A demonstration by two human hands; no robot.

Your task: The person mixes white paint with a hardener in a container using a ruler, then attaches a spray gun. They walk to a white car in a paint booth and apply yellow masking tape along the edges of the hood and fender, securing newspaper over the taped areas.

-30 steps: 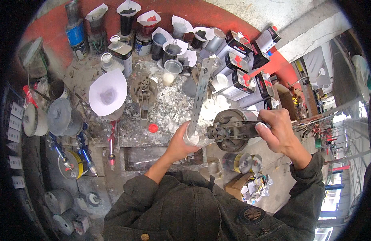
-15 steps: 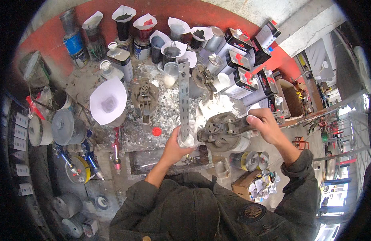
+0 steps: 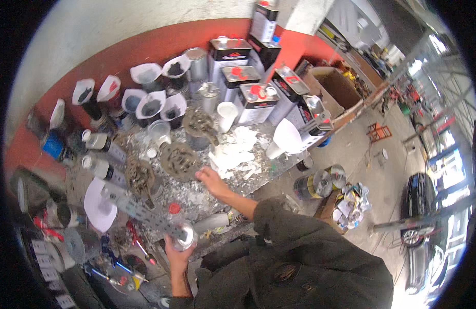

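Observation:
My left hand (image 3: 177,253) is wrapped round a small clear cup (image 3: 190,238) with white liquid in it, near the bench's front edge. A perforated metal strip (image 3: 145,213) stands in the cup and leans to the left. My right hand (image 3: 212,181) is closed at the handle side of a paint can with a grimy stirring lid (image 3: 180,160), which stands on the bench; its fingertips are partly hidden. Similar lidded cans stand beside it, one to the left (image 3: 140,177) and one behind (image 3: 201,123). A red cap (image 3: 174,208) lies between my hands.
White paint (image 3: 238,149) is spread over the bench right of my right hand. Rectangular metal cans (image 3: 256,105) line the back, with paper-lined cups (image 3: 150,105) to their left. A white paper cone (image 3: 285,139) stands near the right edge. Spray guns (image 3: 140,244) hang at the left front.
My right hand has moved the lidded can from its tilt over the cup to the bench, further back and left. My left hand has lowered the cup and strip leftward. The view has turned.

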